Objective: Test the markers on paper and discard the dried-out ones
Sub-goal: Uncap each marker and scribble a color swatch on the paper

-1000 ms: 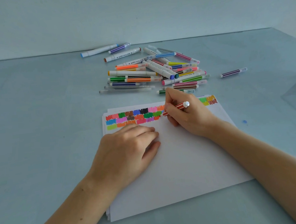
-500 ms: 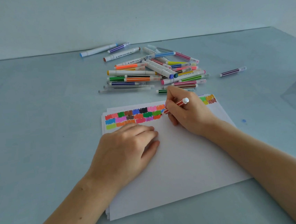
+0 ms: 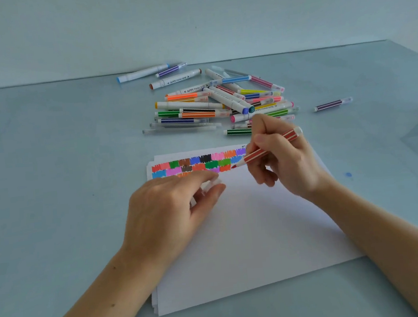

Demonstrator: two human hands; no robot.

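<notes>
Lifted off paper [image 3: 248, 231]: red marker [image 3: 266, 150], white-striped, tip at 8 o'clock | right hand [image 3: 284, 158] pinches it | left hand [image 3: 172, 208] pinches clear cap [image 3: 211, 184] (blurred)

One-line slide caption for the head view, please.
Right hand holds an uncapped red marker over the swatched paper; left hand pinches its clear cap.

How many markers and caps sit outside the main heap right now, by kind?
Red striped slim marker, uncapped, held by right hand: 1
Clear plastic cap, pinched by left hand: 1
Purple striped slim markers, lying loose: 2
Thick white markers, blue-capped and brown-capped, behind heap: 2
Total: 6
</notes>
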